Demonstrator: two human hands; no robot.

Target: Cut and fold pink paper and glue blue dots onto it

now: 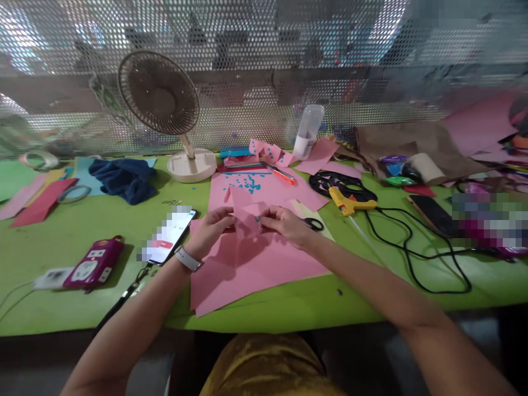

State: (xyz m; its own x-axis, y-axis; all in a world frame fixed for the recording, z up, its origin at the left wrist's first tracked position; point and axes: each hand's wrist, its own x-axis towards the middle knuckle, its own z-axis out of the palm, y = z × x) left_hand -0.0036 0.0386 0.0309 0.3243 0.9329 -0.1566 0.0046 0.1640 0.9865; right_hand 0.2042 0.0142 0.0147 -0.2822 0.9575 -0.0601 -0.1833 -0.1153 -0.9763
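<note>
Left hand (pixel 214 225) and right hand (pixel 282 224), fingers pinching one pink paper piece (pixel 246 219).
Nearby: one yellow glue gun (pixel 350 204), one desk fan (pixel 164 102), one lit smartphone (pixel 178 233).

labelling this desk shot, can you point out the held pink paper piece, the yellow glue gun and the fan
Held pink paper piece (pixel 246 222), head view: on its middle.
Yellow glue gun (pixel 350 204), head view: on its body.
Fan (pixel 165 103), head view: on its hub.

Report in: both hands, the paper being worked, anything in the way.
Left hand pinching pink paper at left. Right hand at its right side, tiny blue bit there. Black scissors handle close beside right wrist, possible snag.
</note>
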